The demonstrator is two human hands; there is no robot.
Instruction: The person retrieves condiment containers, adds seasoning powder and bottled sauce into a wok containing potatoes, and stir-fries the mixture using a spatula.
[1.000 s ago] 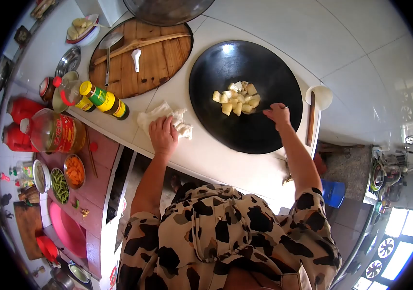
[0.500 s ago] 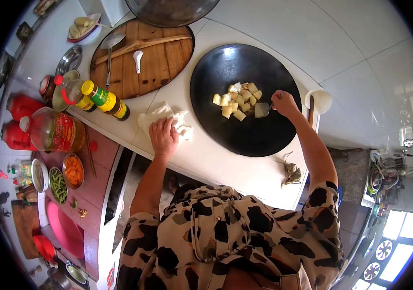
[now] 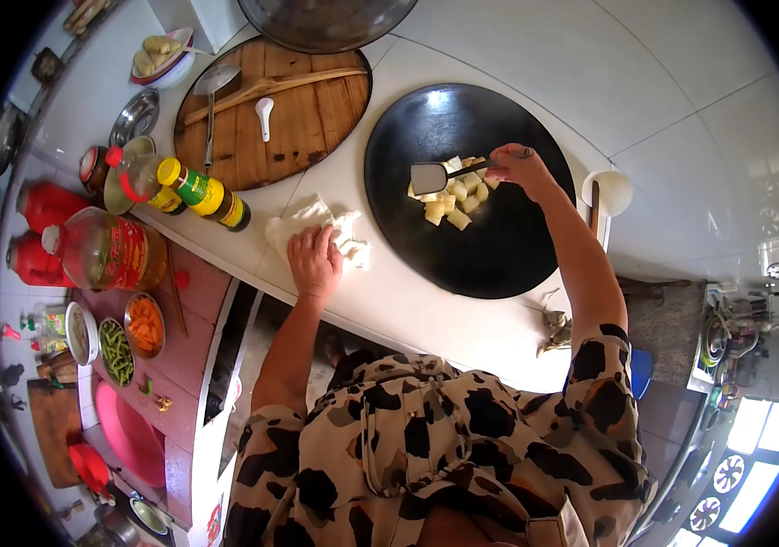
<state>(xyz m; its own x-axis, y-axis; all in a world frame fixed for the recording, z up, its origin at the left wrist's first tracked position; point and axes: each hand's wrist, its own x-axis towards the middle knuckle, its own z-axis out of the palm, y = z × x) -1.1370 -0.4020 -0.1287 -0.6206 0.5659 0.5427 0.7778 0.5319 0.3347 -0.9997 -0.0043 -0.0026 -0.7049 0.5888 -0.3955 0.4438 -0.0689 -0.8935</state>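
The person's right hand (image 3: 521, 170) is grasping a spatula (image 3: 428, 178), its fingers clenched around the handle. This hand is hanging over the right part of a large dark wok (image 3: 494, 264), and the spatula is pointing across the wok toward the left edge of the surface (image 3: 426, 319). The blade is covering some of the pale chunks (image 3: 464, 199) at the side of the heap away from the hand; the inspector cannot tell whether it is touching them. The chunks are lying grouped around the middle of the wok, which is sitting toward the right edge of the surface

The left hand (image 3: 316, 263) is resting on a crumpled white cloth (image 3: 303, 219) near the front edge of the surface, to the left of the wok. Its fingers are lying over the cloth; whether they are gripping it, the inspector cannot tell

A round wooden board (image 3: 298, 118) is occupying the far left part of the surface. A white spoon (image 3: 264, 118), a metal ladle (image 3: 216, 80) and a long wooden tool (image 3: 316, 77) are lying on it. A yellow-capped bottle (image 3: 202, 191) is standing just beside a red-capped bottle (image 3: 141, 173) near the left edge of the surface
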